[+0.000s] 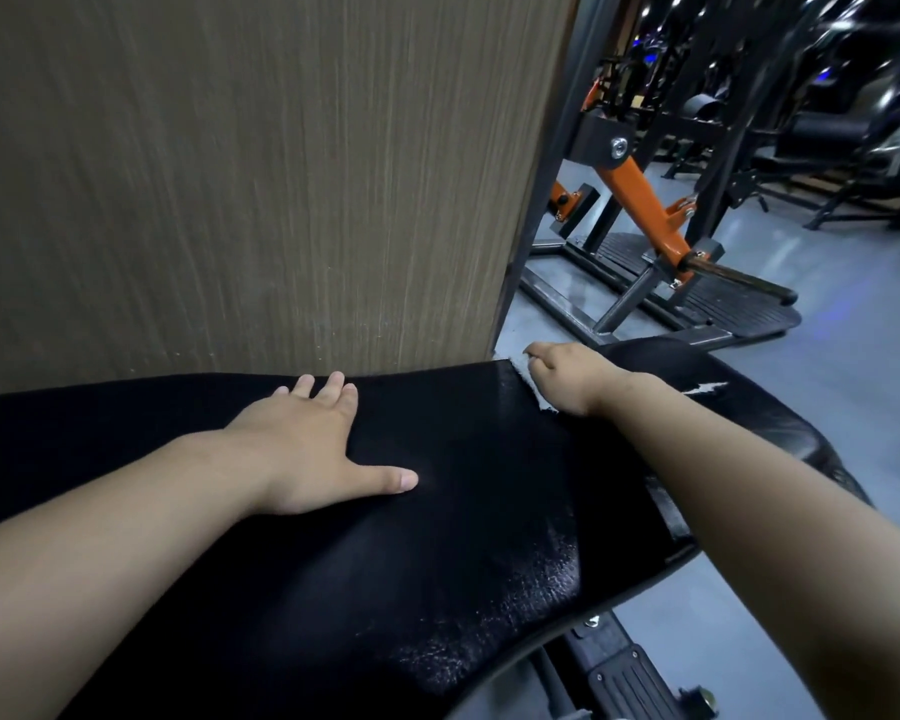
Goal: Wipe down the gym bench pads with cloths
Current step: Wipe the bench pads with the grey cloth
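A long black bench pad (437, 511) runs across the view, its surface cracked and shiny near the front right. My left hand (307, 449) lies flat on the pad with fingers spread and holds nothing. My right hand (567, 376) is at the pad's far edge, closed on a small white cloth (528, 381) pressed against the pad. Most of the cloth is hidden under the hand. A second black pad (723, 402) with a white mark continues to the right.
A brown wood-grain wall panel (230, 174) stands directly behind the bench. To the right, an orange and black gym machine (640, 200) with a footplate sits on the grey floor (853, 314). Bench frame parts (624, 672) show below the pad.
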### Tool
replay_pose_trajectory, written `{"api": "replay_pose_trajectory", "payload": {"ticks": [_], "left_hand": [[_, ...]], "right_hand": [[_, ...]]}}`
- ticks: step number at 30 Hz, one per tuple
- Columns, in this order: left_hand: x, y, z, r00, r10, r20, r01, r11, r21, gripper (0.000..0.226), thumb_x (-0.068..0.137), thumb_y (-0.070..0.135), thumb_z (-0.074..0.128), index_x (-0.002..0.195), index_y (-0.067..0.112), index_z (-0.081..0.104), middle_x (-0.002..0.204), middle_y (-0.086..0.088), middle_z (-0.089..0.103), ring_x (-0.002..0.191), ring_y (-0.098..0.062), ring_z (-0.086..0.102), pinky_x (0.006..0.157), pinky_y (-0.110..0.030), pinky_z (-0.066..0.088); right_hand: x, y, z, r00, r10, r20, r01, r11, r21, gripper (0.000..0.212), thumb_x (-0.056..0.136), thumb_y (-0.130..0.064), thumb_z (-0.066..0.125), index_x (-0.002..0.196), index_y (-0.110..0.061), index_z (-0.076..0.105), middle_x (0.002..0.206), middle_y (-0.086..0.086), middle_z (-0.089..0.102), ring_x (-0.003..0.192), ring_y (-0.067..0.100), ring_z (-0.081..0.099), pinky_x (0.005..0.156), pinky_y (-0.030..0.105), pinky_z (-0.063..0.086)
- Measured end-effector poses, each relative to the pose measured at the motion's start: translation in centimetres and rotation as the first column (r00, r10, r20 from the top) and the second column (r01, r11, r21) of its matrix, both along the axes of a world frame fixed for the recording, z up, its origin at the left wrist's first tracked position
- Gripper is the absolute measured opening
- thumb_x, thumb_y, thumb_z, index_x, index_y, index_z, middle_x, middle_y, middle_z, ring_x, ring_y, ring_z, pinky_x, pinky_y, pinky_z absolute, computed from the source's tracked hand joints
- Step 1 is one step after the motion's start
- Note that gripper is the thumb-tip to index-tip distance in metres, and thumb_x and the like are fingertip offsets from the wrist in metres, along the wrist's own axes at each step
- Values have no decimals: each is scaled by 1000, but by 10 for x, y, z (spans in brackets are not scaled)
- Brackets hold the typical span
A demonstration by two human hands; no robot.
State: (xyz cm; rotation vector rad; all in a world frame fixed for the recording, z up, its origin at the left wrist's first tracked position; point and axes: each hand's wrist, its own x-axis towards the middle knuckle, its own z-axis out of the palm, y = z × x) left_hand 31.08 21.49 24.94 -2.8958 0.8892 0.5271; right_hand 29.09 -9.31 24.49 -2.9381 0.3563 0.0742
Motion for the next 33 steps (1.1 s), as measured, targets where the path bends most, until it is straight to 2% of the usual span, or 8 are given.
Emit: {"api": "replay_pose_trajectory", "payload": {"ticks": [3, 9, 12, 15, 21, 26, 29, 33], "left_hand": [[-1, -1, 3, 1000, 1, -9, -1, 1000, 18, 139, 50, 100, 17, 160, 18, -5, 166, 0, -15, 154, -26, -8, 125, -41, 8], [-4, -2, 4, 1000, 3, 4, -4, 1000, 25, 131, 60, 98, 24, 160, 17, -5, 166, 1, -15, 154, -26, -8, 123, -41, 8], [-1, -1, 2, 1000, -7, -1, 7, 1000, 17, 142, 47, 100, 15, 159, 15, -6, 166, -1, -16, 154, -25, -9, 126, -41, 8], [0, 0, 0, 1000, -13, -5, 13, 1000, 7, 145, 44, 100, 13, 159, 15, -7, 166, -1, -17, 154, -25, -9, 126, -41, 7], [1, 0, -1, 1000, -20, 0, 20, 1000, 13, 146, 43, 100, 12, 159, 13, -6, 166, -3, -16, 154, -27, -7, 126, -43, 9], [0, -1, -1, 1000, -18, -3, 18, 1000, 21, 141, 50, 99, 16, 159, 14, -7, 166, -2, -16, 154, -27, -7, 125, -43, 7], [0, -1, -1, 1000, -13, -1, 13, 1000, 21, 140, 52, 100, 18, 159, 14, -7, 166, -2, -16, 154, -27, -6, 125, -44, 7], [-2, -1, 1, 1000, 0, -23, 0, 1000, 4, 143, 48, 99, 18, 159, 14, -7, 166, -2, -16, 154, -27, -8, 125, -44, 6]], "right_hand": [[-2, 0, -4, 999, -27, 19, 26, 999, 27, 38, 101, -23, 28, 120, -5, 56, 129, 17, 58, 121, 34, 50, 102, 41, 40], [-2, -1, -11, 998, -55, 26, 55, 998, -16, 27, 102, -23, 27, 94, -10, 49, 109, 16, 59, 100, 30, 50, 81, 33, 33], [-8, -1, -11, 997, -71, 41, 72, 997, -41, 26, 102, -26, 27, 91, -11, 46, 102, 14, 55, 101, 32, 50, 80, 34, 32], [-23, -1, -10, 995, -91, 51, 95, 991, -93, 25, 103, -23, 27, 95, -8, 45, 109, 20, 58, 105, 37, 51, 93, 41, 33], [-77, -4, -12, 988, -144, 48, 148, 985, -85, 16, 102, -17, 29, 94, -10, 41, 105, 20, 57, 109, 38, 51, 116, 46, 19], [-126, 6, -19, 975, -207, 83, 212, 975, -69, 34, 101, -16, 30, 128, -2, 45, 116, 20, 58, 119, 38, 49, 119, 49, 14], [-151, 15, -26, 960, -232, 157, 236, 972, -11, 42, 100, -13, 30, 137, 1, 43, 120, 18, 58, 118, 38, 50, 119, 52, 14], [-181, 30, -40, 886, -317, 339, 267, 945, 187, 49, 102, -16, 28, 146, 1, 39, 138, 12, 51, 132, 30, 42, 120, 40, 4]]}}
